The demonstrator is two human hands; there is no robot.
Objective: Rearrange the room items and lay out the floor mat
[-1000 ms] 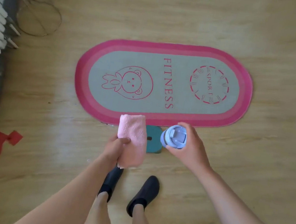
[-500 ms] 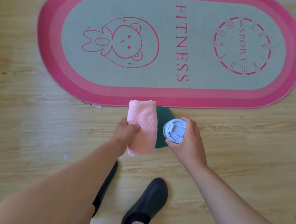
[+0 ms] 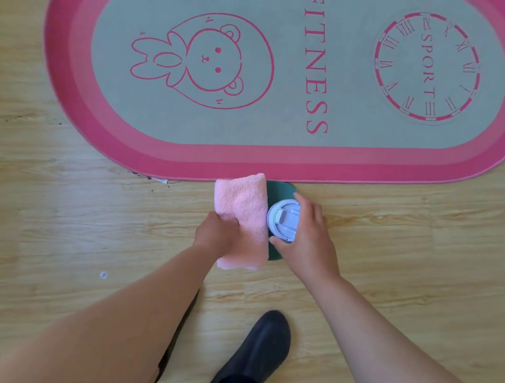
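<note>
An oval floor mat [image 3: 140, 141] with a pink border, a bear drawing and the word FITNESS lies flat on the wooden floor. My left hand [image 3: 216, 236] grips a folded pink towel [image 3: 242, 209] just in front of the mat's near edge. My right hand [image 3: 309, 242] holds a pale blue bottle [image 3: 283, 220] seen from above by its lid. A dark green item [image 3: 279, 192] shows between the towel and the bottle, mostly hidden under both.
Wooden floor [image 3: 45, 209] lies all around the mat. My black-socked right foot [image 3: 256, 356] stands below my hands; the other foot is hidden behind my left arm. A small white speck [image 3: 103, 274] lies on the floor at the left.
The view has tilted down and closed in on the mat. Both hands have lowered toward the floor with the towel and the bottle, staying over the green item.
</note>
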